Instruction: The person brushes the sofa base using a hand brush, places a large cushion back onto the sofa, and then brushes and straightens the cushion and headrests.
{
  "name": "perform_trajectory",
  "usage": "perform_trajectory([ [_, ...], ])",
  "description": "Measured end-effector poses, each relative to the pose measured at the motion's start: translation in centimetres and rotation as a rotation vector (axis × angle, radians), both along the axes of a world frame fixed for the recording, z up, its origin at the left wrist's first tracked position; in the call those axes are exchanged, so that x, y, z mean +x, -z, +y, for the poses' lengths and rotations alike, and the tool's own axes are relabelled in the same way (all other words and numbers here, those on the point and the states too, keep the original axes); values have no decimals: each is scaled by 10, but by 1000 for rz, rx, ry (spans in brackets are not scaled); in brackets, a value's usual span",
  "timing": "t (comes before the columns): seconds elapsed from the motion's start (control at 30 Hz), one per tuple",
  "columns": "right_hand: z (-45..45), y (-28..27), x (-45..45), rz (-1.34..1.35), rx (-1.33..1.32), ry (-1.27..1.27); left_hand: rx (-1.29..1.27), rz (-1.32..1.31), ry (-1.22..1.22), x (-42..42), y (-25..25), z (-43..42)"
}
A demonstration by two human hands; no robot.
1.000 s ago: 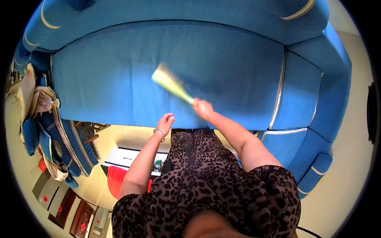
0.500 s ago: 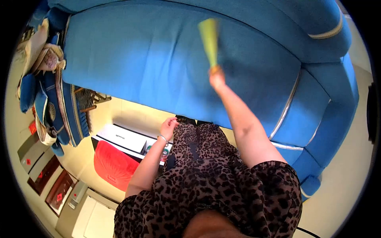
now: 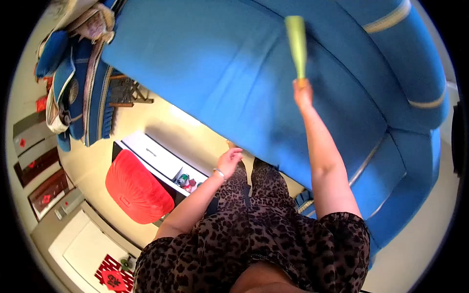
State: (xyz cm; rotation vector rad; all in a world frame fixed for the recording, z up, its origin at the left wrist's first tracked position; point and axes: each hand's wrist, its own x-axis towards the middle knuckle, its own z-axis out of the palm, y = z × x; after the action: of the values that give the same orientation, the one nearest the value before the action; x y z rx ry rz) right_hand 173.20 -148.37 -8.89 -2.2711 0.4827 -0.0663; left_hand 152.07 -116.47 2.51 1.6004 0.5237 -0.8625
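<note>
My right hand (image 3: 303, 94) is closed around the orange-brown handle of a yellow-green hand brush (image 3: 297, 46). The brush is blurred and reaches away from me over the blue sofa (image 3: 195, 53), near where seat and backrest meet; whether it touches the fabric I cannot tell. Creases run across the seat cover around the middle. My left hand (image 3: 230, 160), with a bracelet at its wrist, hangs just off the sofa's front edge above my legs. Its fingers are loosely bent and apart, with nothing visible in them.
A white-topped low table (image 3: 151, 155) with an opened section of small items (image 3: 185, 181) stands at left, beside a red cushioned seat (image 3: 139, 188). Cushions and covers (image 3: 80, 73) are heaped at the far left. A white door (image 3: 88, 249) shows at lower left.
My right hand has swung the brush to the right, toward the backrest. My left hand has shifted slightly right and down. The whole view has turned, with the sofa now slanting.
</note>
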Motion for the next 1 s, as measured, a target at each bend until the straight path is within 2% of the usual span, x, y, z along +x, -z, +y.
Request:
perform_trajectory([
  [0.03,10,2,27,158,114,262,-25,4,13,0,0,-1],
  [0.07,29,0,38,223,195,352,-54,9,30,-1,0,-2],
  [0.13,85,28,8,259,-108,-68,-74,6,19,-4,-9,4],
  [0.17,116,29,-19,442,-202,-283,-86,0,18,-5,-12,9],
  [0.27,192,-10,-94,703,-167,-864,-63,29,41,-21,-8,38],
  [0.33,203,-34,-107,650,-156,-1252,-39,38,57,-20,-15,55],
  [0.37,210,-44,-94,627,-223,-1286,-24,38,56,-17,-20,62],
  [0.43,222,-58,-66,594,-349,-1346,-20,42,11,-22,-14,80],
  [0.5,220,-46,-12,444,-294,-945,-29,47,-59,-17,-12,92],
  [0.53,220,-47,17,286,-150,-630,-31,52,-96,-15,-12,98],
  [0.6,220,3,94,72,-63,-315,-59,67,-157,-14,-11,110],
  [0.67,232,2,153,94,-86,-55,-58,49,-180,-30,1,120],
  [0.77,278,29,186,432,69,-125,-86,46,-277,-52,12,135],
  [0.8,303,39,179,404,-51,-349,-90,48,-306,-56,16,139],
  [0.83,334,47,162,415,-123,-433,-108,88,-302,-49,3,145],
  [0.93,411,-8,80,520,-216,-737,-63,150,-296,-58,7,156],
  [1.0,435,-16,26,567,-244,-1004,-82,145,-317,-52,0,157],
])
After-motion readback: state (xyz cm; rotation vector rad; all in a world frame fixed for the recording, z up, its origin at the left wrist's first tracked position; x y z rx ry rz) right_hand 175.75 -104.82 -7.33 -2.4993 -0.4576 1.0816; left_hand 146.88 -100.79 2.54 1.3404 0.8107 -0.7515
